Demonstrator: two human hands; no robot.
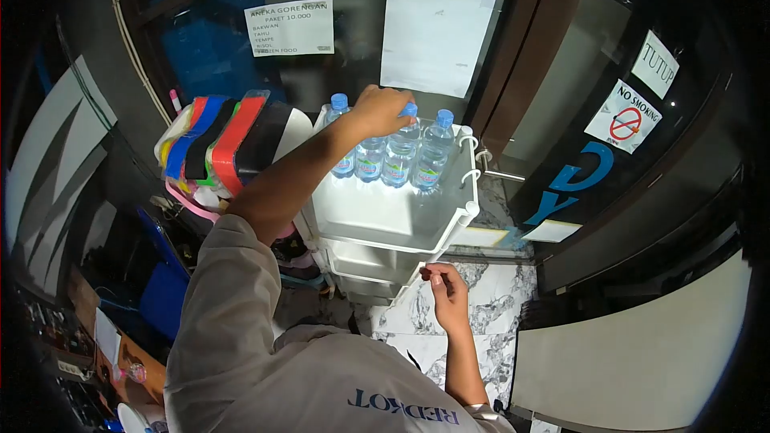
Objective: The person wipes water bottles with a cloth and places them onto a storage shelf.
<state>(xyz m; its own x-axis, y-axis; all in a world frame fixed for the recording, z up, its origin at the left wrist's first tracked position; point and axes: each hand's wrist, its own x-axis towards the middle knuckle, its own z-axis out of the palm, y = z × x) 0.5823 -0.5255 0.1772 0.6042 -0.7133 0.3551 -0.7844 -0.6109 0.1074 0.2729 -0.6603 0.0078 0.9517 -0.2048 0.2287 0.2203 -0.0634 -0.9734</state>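
Observation:
My left hand (pixel 380 111) reaches across to the top tier of a white plastic shelf rack (pixel 369 228). Its fingers are closed around the blue cap of a water bottle (pixel 399 162). That bottle stands upright in a row of several similar clear bottles. Another water bottle (pixel 434 152) is to its right, and one more (pixel 343 162) stands at the left end, partly behind my forearm. Lower down, my right hand (pixel 447 297) is beside the rack's lower tiers. Its fingers are pinched together at a small dark reddish thing, too small to name.
A stack of colourful packs (pixel 216 143) stands left of the rack. Behind it is a glass panel with a paper menu (pixel 290 27) and a blank white sheet (pixel 437 32). A dark door with a no smoking sign (pixel 624 116) is at right, near a pale counter (pixel 626 353).

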